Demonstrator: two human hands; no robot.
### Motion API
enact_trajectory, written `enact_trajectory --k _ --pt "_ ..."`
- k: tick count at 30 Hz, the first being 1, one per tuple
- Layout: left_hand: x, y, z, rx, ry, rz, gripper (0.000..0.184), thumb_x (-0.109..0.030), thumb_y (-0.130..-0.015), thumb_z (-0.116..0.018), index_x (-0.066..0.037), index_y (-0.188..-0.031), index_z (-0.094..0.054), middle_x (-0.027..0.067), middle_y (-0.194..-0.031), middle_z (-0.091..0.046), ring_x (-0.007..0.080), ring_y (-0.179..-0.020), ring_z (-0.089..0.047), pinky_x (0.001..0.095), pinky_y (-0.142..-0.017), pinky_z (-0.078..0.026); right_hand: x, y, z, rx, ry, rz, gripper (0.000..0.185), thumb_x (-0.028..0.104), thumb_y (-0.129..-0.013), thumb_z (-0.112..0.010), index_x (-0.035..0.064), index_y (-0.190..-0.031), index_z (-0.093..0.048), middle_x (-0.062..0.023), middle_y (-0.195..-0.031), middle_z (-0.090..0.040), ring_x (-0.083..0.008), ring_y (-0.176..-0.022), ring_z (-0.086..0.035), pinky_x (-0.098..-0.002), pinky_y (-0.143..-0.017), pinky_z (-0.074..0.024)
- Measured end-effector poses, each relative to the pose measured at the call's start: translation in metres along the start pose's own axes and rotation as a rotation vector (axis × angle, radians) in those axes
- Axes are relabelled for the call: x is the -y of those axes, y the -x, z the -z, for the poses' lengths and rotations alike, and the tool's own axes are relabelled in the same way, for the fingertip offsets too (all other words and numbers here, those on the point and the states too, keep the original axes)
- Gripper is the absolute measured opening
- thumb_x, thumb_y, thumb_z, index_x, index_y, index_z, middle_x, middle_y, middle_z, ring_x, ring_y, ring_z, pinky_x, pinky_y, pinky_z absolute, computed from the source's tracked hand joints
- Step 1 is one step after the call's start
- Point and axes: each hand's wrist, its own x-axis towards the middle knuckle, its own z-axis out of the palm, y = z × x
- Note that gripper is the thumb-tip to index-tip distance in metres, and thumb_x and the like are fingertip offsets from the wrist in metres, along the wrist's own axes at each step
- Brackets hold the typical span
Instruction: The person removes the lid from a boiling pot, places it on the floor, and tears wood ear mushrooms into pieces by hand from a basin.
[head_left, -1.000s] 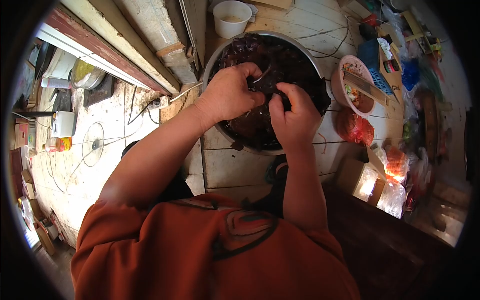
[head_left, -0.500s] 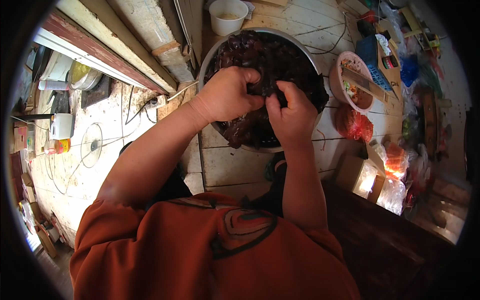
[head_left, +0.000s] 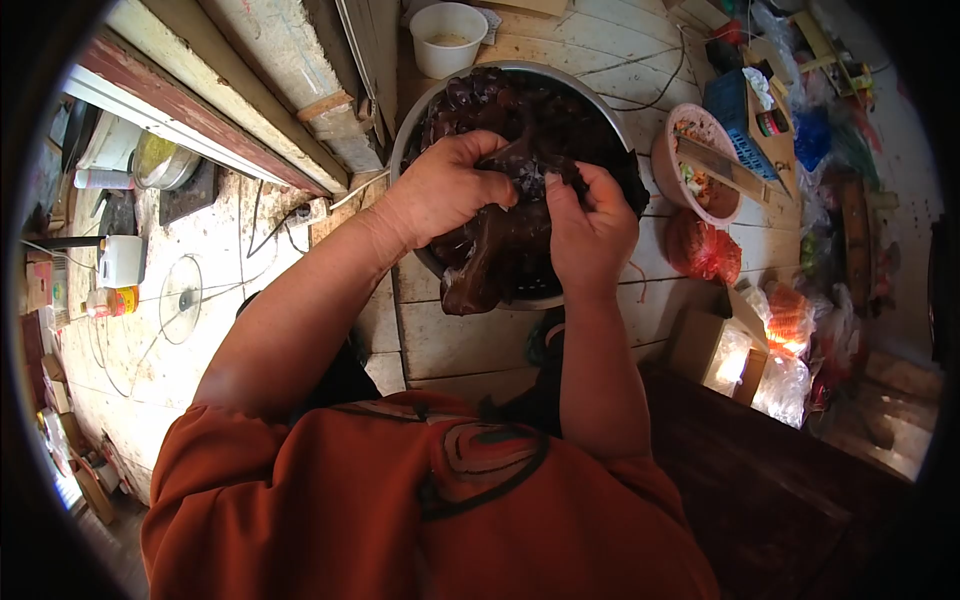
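A wide metal basin (head_left: 411, 124), with what look like small holes near its front, stands on the floor, heaped with dark brown, wet, rubbery pieces that look like wood ear mushrooms (head_left: 478, 98). Over the heap, my left hand (head_left: 450, 190) pinches one side of a wood ear mushroom piece (head_left: 520, 160). My right hand (head_left: 595, 225) grips the other side between thumb and fingers. The piece is stretched between the two hands. Below my left hand, a large brown flap (head_left: 472, 280) hangs over the basin's front rim.
A white tub (head_left: 447, 40) stands behind the basin. To the right are a pink basin (head_left: 660, 165) of scraps with a board across it, a red plastic bag (head_left: 700, 245) and a cardboard box (head_left: 695, 340). A door frame (head_left: 230, 120) rises at left.
My hands have moved slightly apart, and the mushroom piece between them is now spread wider and shows more of its surface. The flap at the front hangs lower.
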Motion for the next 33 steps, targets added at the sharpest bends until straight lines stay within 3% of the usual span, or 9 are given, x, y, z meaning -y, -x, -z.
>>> enact_trajectory --k 6,7,8,13,19,23,29,31,33 --pt "-0.003 0.003 -0.009 -0.089 -0.009 -0.010 0.022 -0.001 -0.081 -0.065 0.000 -0.103 -0.064 0.0048 -0.091 -0.066 0.0105 -0.080 -0.062 0.0257 -0.074 -0.052 -0.002 -0.001 0.000 -0.034 -0.020 -0.008 0.015 0.007 -0.082 -0.067 -0.0015 -0.094 -0.065 -0.0020 -0.079 -0.065 -0.0050 -0.068 -0.055 -0.0206 -0.063 -0.0466" --pt "0.000 0.001 -0.007 -0.085 0.165 0.005 0.021 -0.005 -0.082 -0.067 0.000 -0.102 -0.065 0.0056 -0.092 -0.067 0.0112 -0.080 -0.062 0.0255 -0.073 -0.052 -0.002 -0.003 -0.001 -0.035 -0.020 -0.007 0.015 0.007 -0.082 -0.067 -0.0015 -0.094 -0.065 -0.0020 -0.079 -0.065 -0.0050 -0.068 -0.055 -0.0206 -0.063 -0.0466" --pt "0.002 0.000 -0.005 -0.079 0.341 0.019 0.020 -0.008 -0.082 -0.068 0.000 -0.101 -0.065 0.0064 -0.092 -0.068 0.0118 -0.080 -0.062 0.0253 -0.073 -0.052 -0.002 -0.004 -0.001 -0.051 -0.176 -0.094 0.016 0.008 -0.083 -0.066 -0.0025 -0.095 -0.064 -0.0028 -0.081 -0.065 -0.0057 -0.070 -0.055 -0.0206 -0.065 -0.0466" --pt "-0.003 -0.001 0.001 -0.023 0.457 0.085 0.019 -0.006 -0.082 -0.067 0.000 -0.100 -0.065 0.0065 -0.092 -0.068 0.0136 -0.081 -0.064 0.0270 -0.074 -0.053 -0.001 -0.007 0.001 -0.010 -0.651 -0.296 0.017 0.003 -0.085 -0.062 -0.0044 -0.100 -0.061 -0.0058 -0.093 -0.064 -0.0099 -0.081 -0.057 -0.0230 -0.077 -0.0462" --pt "-0.002 0.000 0.003 -0.102 -0.213 -0.101 0.024 0.001 -0.079 -0.062 -0.001 -0.103 -0.062 0.0015 -0.090 -0.065 0.0088 -0.081 -0.059 0.0230 -0.078 -0.047 -0.008 -0.002 0.008 0.198 -0.727 -0.312 0.019 0.002 -0.084 -0.060 -0.0030 -0.103 -0.059 -0.0062 -0.096 -0.062 -0.0113 -0.088 -0.056 -0.0242 -0.083 -0.0442" --pt "0.003 -0.002 -0.003 -0.033 -0.094 -0.170 0.027 -0.012 -0.080 -0.070 0.000 -0.103 -0.061 0.0041 -0.080 -0.065 0.0067 -0.072 -0.056 0.0234 -0.067 -0.048 -0.002 -0.002 0.011 0.219 -0.712 -0.299 0.020 0.003 -0.084 -0.061 -0.0022 -0.103 -0.059 -0.0063 -0.097 -0.062 -0.0111 -0.088 -0.056 -0.0240 -0.083 -0.0440" --pt "0.000 0.002 0.004 -0.049 -0.311 -0.271 0.025 -0.011 -0.077 -0.073 0.001 -0.097 -0.064 0.0023 -0.077 -0.065 0.0074 -0.070 -0.057 0.0226 -0.065 -0.048 0.016 -0.008 0.026 0.373 -0.802 -0.510 0.023 0.007 -0.082 -0.064 -0.0015 -0.104 -0.059 -0.0060 -0.096 -0.062 -0.0112 -0.088 -0.057 -0.0244 -0.082 -0.0451" --pt "0.000 0.002 0.007 -0.056 -0.424 -0.199 0.026 -0.011 -0.074 -0.074 0.001 -0.095 -0.064 0.0020 -0.076 -0.065 0.0087 -0.070 -0.058 0.0234 -0.066 -0.048 0.019 -0.007 0.027 0.422 -0.430 -0.383 0.025 0.007 -0.082 -0.066 -0.0017 -0.104 -0.060 -0.0054 -0.095 -0.063 -0.0107 -0.086 -0.058 -0.0236 -0.079 -0.0462" --pt "-0.001 0.002 0.007 -0.043 -0.382 -0.163 0.026 -0.011 -0.073 -0.075 0.001 -0.094 -0.065 0.0022 -0.076 -0.066 0.0092 -0.069 -0.059 0.0239 -0.066 -0.049 0.009 -0.006 0.025 0.445 -0.450 -0.307 0.023 0.007 -0.082 -0.066 -0.0014 -0.103 -0.061 -0.0051 -0.093 -0.064 -0.0097 -0.083 -0.058 -0.0222 -0.076 -0.0472"
